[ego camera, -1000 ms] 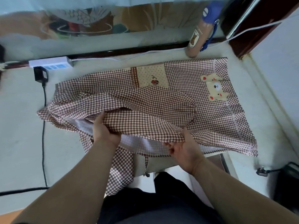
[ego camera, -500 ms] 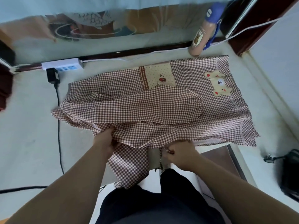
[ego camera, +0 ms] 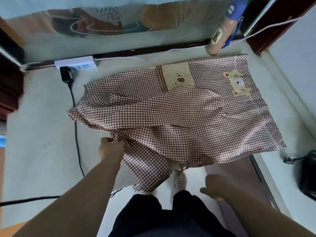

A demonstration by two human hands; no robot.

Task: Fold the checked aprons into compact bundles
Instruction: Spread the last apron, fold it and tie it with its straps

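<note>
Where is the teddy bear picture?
The teddy bear patch is sewn on the checked apron, far right side, right of the dotted pocket.

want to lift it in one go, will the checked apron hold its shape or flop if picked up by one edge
Probably flops: the checked apron lies in soft wrinkles and a flap droops over the table edge. Likely light, since the left hand alone bunches it.

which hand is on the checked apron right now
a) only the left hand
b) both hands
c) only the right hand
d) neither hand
a: the left hand grips the near edge of the checked apron, while the right hand hangs clear of the cloth, below the table edge, holding nothing.
</note>
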